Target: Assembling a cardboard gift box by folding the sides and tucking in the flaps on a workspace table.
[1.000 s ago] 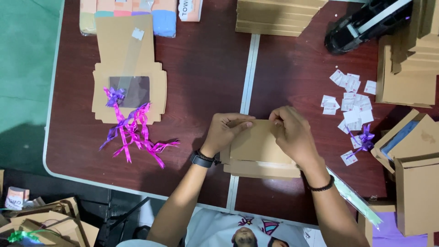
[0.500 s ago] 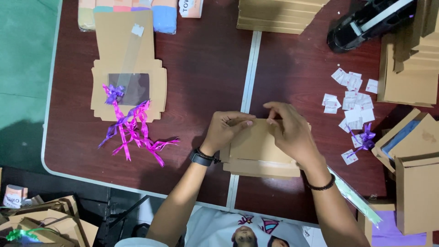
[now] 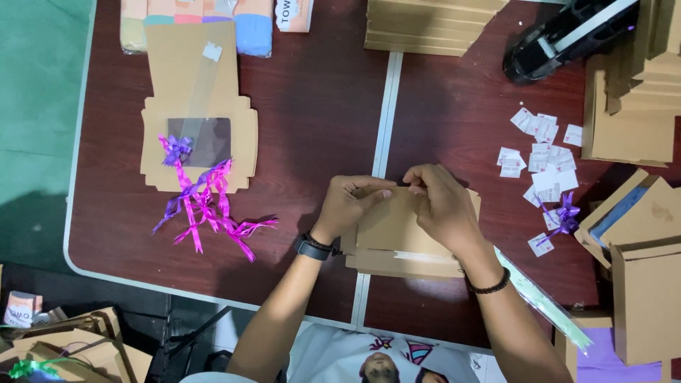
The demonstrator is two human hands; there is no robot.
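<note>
1. While both hands press on it, the box [image 3: 397, 230] lies on the desk [image 3: 312, 128] over the centre seam, nearest the person; it is folded brown card, flat or nearly so, and not yet stood up, as I judge.
2. Left hand [image 3: 352, 202] curls over the box's left top edge, fingers bent and pinching card; right hand [image 3: 443, 206] does the same at the right top edge.
3. Left of the box lies one flat box blank [image 3: 198, 106] with a dark window, undecorated apart from bows lying across it, so that one looks untouched.
4. Bows: one purple-pink heap [image 3: 206, 206] left of the box, too tangled to count; one single bow [image 3: 565, 216] to its right.
5. Right of the box: a scatter of white slips [image 3: 543, 152], more than ten.
6. Beyond the box: one card stack [image 3: 425, 25] and one black tape dispenser [image 3: 567, 35].
</note>
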